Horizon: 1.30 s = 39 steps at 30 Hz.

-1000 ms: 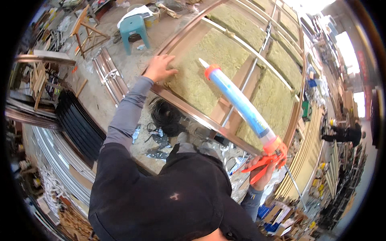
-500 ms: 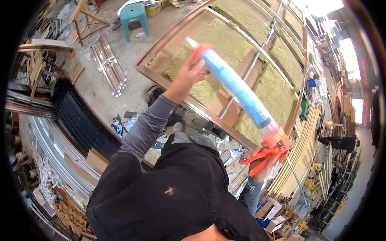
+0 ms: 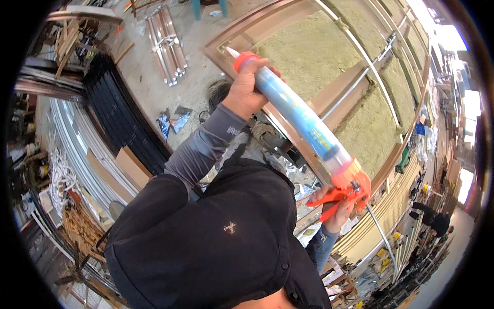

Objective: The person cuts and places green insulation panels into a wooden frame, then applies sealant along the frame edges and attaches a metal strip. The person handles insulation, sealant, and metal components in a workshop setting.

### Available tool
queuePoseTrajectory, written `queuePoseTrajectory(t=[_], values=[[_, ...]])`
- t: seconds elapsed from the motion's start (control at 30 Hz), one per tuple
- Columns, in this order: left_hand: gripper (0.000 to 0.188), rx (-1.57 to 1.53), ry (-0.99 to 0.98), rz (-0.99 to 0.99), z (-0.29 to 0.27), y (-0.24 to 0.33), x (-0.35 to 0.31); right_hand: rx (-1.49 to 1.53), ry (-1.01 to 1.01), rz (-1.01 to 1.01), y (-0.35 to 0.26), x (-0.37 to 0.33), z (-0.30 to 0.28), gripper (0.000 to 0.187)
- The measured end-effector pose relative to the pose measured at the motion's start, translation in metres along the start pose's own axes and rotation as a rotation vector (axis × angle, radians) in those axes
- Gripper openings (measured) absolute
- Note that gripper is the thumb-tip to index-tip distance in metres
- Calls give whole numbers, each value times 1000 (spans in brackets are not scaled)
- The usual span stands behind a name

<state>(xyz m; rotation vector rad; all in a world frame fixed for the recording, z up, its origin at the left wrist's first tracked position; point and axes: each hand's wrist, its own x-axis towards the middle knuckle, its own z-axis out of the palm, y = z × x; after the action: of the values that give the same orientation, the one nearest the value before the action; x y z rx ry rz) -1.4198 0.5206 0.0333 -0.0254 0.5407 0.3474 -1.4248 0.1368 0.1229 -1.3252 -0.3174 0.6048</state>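
Note:
I hold a caulking gun [image 3: 304, 117] slantwise in front of me, its white nozzle up to the left and its orange trigger end down to the right. A blue pack shows through its clear barrel. My left hand [image 3: 248, 90] is wrapped round the barrel just behind the orange front collar. At the other end, my right hand [image 3: 338, 213] grips the orange handle and trigger; part of its fingers is hidden. Under the gun lies a brown-framed panel [image 3: 346, 94] with slabs of yellowish insulation wool [image 3: 309, 56] in it.
Black profiles [image 3: 121, 113] and silvery-white lengths [image 3: 77, 139] are stacked at my left. Bundled brown strips [image 3: 165, 46] lie on the concrete floor, near the legs of a teal stool [image 3: 196, 9]. Far right, a person in dark clothes [image 3: 435, 219] is bent over among long stock.
My view has shifted, so the floor and panel sit differently in it. The left hand's fingers have closed further round the barrel; the right hand keeps its hold on the handle.

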Motion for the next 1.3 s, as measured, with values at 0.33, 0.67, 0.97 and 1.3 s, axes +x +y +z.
queuePoseTrajectory(t=[0.33,0.67,0.97,1.3], values=[[38,-78,-134,131,-12,34,69,-248,-168,-67,-13,64,53,57],[41,-122,-117,-14,8,41,129,-200,24,-26,-10,94,87,57],[29,-70,-182,19,8,41,123,-276,8,-9,-22,95,90,57],[32,-75,-61,125,-16,41,73,-255,-32,77,-28,80,67,58]])
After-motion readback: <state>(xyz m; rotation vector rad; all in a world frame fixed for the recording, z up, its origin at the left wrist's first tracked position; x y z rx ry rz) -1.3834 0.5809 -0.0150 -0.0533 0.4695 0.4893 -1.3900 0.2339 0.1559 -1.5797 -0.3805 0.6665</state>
